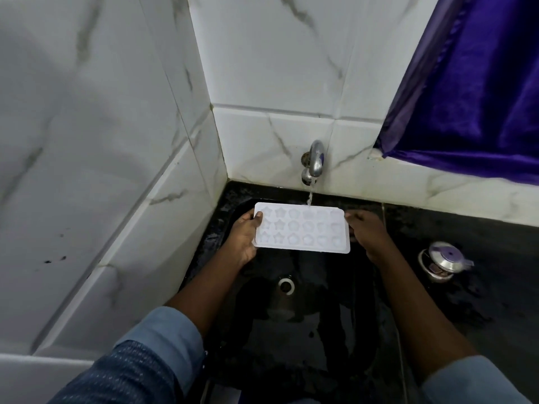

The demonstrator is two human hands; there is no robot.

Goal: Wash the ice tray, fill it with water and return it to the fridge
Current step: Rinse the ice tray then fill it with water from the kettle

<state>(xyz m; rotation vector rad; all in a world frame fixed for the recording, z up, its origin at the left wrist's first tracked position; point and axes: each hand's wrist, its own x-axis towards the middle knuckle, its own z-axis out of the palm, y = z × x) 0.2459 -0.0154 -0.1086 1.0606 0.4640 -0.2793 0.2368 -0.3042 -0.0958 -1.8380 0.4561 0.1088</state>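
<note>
Fingers [257, 220] of the left hand [242, 236] and right hand [368, 233] grip the tray [302, 231] at centre frame under the running tap [315, 158]; washing or filling seems underway, and putting it away is left.

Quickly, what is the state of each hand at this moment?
Left hand: grips the left end of the white plastic ice tray, thumb on top.
Right hand: grips the tray's right end.

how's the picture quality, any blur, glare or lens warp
Head view: wide-angle warp bends the tile joints; the white ice tray is overexposed, its moulds faint; the black sink is dim; the tap shows glints; edges look soft.
</note>
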